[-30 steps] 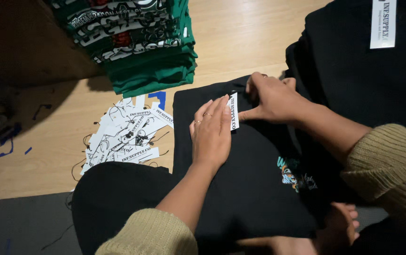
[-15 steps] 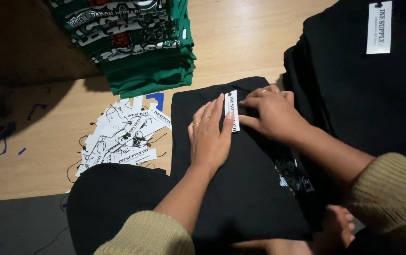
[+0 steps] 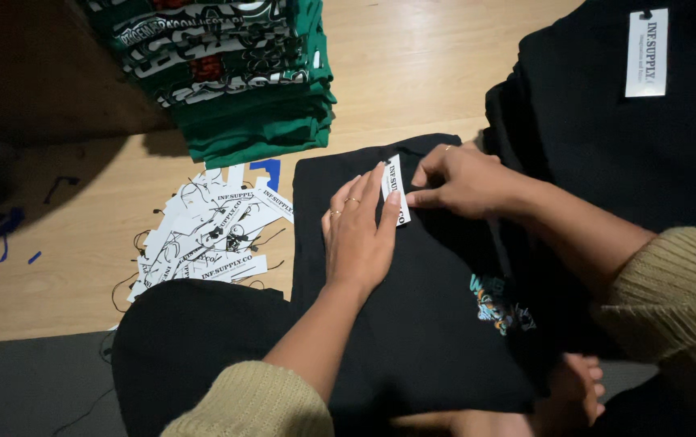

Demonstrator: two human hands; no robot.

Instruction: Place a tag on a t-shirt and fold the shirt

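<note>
Wooden floor [image 3: 445,65] is filling the frame, person sitting on it. Big black garment pile [image 3: 607,162] is lying at 2 o'clock, with a white tag [image 3: 646,53] on top. Folded black shirt [image 3: 412,307] is lying at centre, across the lap, small coloured print near 4 o'clock. Stack of green shirts [image 3: 243,73] is sitting at 11 o'clock. Loose heap of white paper tags with black strings [image 3: 202,243] is lying at 9 o'clock, just beside the black shirt. Left hand [image 3: 360,235] is lying flat on the shirt, fingers together, gripping nothing, pressing the fabric just beside the small white hang tag [image 3: 395,190]. That tag is sitting at the shirt's top edge, about 12 o'clock from the left hand. Right hand [image 3: 457,180] is pinching the tag's edge, fingertips closed on it. Risk, as a judgement: thin tag may be slipping from the pinch or bending; its string, not visible here, could be snagging; fabric may be bunching if the left palm is lifting; dim light is making alignment easy to miss.
</note>
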